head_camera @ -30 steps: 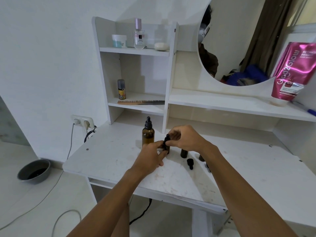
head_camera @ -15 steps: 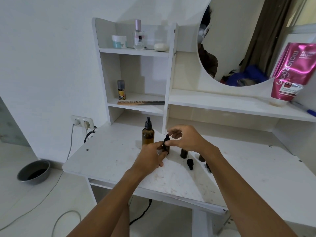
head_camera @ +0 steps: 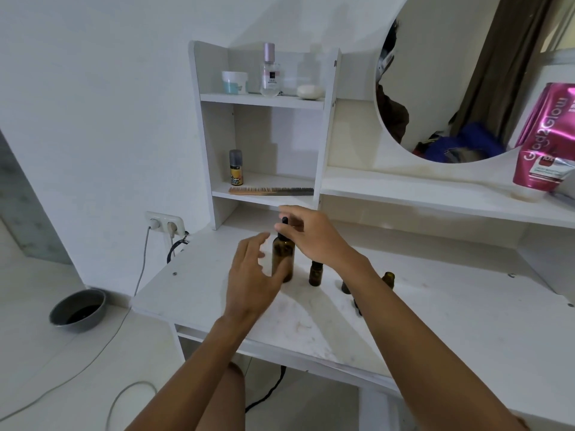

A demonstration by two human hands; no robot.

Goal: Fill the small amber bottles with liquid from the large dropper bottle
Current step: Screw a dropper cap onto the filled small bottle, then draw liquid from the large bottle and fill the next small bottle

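**Hands close in on the large dropper bottle**

A white counter point(head_camera: 435, 306) fills the middle and lower right of the frame, with a white shelf unit point(head_camera: 264, 101) rising from its back edge at upper centre and a round mirror point(head_camera: 451, 73) at upper right. A pink pouch point(head_camera: 547, 138) stands on the long shelf at the far right edge. On the floor at lower left sits a grey bowl point(head_camera: 77, 309), and a wall socket point(head_camera: 165, 223) with a cable plugged in shows at centre left.

The right hand point(head_camera: 314, 241) reaches in from the lower right to the centre of the frame, its fingers point(head_camera: 287, 225) pinching the black dropper cap at the top of the large dropper bottle point(head_camera: 282, 259). The left hand point(head_camera: 252, 281) comes up from the bottom centre and sits just beside that bottle on its left; its fingers point(head_camera: 259, 241) are spread and loosely curved, and whether they touch the glass cannot be told.

The large dropper bottle stands upright on the counter at the centre. Just right of it stands a small amber bottle point(head_camera: 315, 273), partly under the right wrist. Further right, past the forearm, a second small amber bottle point(head_camera: 389, 278) stands without a cap

On the shelf unit a comb point(head_camera: 270, 191) lies on the lower shelf beside a small spray can point(head_camera: 236, 168); a perfume bottle point(head_camera: 270, 73) stands on the upper shelf
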